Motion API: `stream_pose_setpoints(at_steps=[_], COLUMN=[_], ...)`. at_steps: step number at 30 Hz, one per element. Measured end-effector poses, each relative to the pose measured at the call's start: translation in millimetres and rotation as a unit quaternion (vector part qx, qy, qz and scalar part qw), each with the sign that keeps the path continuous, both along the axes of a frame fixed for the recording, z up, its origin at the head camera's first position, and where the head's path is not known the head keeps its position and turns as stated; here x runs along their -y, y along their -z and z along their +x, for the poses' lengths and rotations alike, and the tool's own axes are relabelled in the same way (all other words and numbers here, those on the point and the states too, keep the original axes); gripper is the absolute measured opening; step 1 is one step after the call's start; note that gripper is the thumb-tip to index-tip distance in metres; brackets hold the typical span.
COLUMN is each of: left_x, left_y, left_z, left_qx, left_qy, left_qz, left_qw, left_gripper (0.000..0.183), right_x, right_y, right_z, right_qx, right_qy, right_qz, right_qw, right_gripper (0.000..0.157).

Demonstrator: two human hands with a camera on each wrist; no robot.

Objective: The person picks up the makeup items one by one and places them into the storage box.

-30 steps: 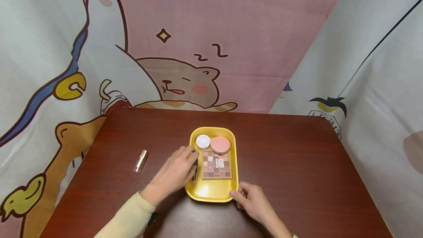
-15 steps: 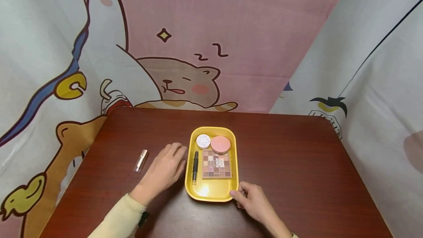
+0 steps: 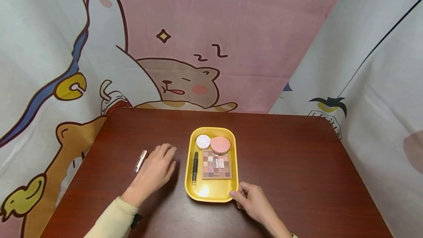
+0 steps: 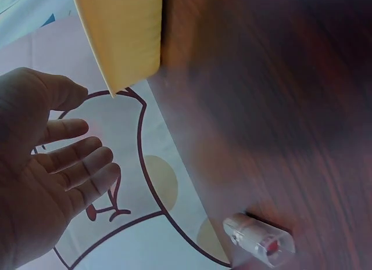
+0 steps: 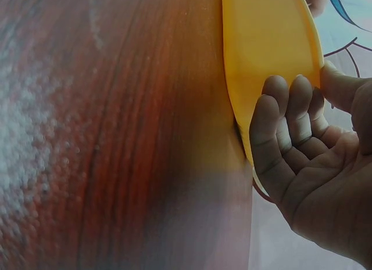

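A yellow tray (image 3: pixel 211 193) holds an eyeshadow palette (image 3: pixel 216 164), a pink round compact (image 3: pixel 220 144), a white round case with a star (image 3: pixel 203 141) and a dark slim makeup pen (image 3: pixel 195 167). My right hand (image 3: pixel 256 201) holds the tray's near right corner, thumb on the rim and fingers curled against the outer wall (image 5: pixel 267 38). Between the tray and a lipstick (image 3: pixel 141 161) hovers my left hand (image 3: pixel 154 170), holding nothing, its fingers loosely bent. In the left wrist view the lipstick (image 4: pixel 260 240) lies on the table with a clear cap, apart from the fingers.
The dark red-brown wooden table (image 3: pixel 297 164) carries the tray near its middle. Behind it hangs a printed cloth (image 3: pixel 257 47) with cartoon animals, and more cloth covers the sides.
My left hand has drawn out of the tray and moved left toward the lipstick, uncovering the makeup pen in the tray. My right hand has stayed on the tray's corner.
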State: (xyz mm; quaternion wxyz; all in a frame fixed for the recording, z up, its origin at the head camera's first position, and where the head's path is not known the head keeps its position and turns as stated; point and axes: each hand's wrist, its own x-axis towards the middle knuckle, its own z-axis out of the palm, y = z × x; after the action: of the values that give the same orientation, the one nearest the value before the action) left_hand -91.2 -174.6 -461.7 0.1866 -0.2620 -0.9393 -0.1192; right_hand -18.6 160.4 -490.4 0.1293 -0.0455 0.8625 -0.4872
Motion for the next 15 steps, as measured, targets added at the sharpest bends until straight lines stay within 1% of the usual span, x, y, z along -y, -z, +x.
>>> stream_pose_setpoints(at_steps=[6,12,15], left_x=[9,17,21], left_y=[7.3,10.5,11.1], left_z=[1.0,2.6,3.4], left_qx=[-0.005,-0.006,-0.007], left_qy=[-0.001,-0.018,-0.027], left_qz=[0.006,-0.002,-0.006], left_qw=[1.0000,0.9998,0.9996], left_gripper=[0.041,0.042,0.042], right_x=[0,0,0], right_y=[-0.2,1.1,0.8], right_z=[0.2,-0.4,-0.9], right_qx=[0.001,-0.002,0.003], right_qy=[0.004,-0.001,-0.001], right_qz=[0.000,0.016,0.015], right_qw=[1.000,1.000,1.000], right_gripper=[0.034,0.033,0.033])
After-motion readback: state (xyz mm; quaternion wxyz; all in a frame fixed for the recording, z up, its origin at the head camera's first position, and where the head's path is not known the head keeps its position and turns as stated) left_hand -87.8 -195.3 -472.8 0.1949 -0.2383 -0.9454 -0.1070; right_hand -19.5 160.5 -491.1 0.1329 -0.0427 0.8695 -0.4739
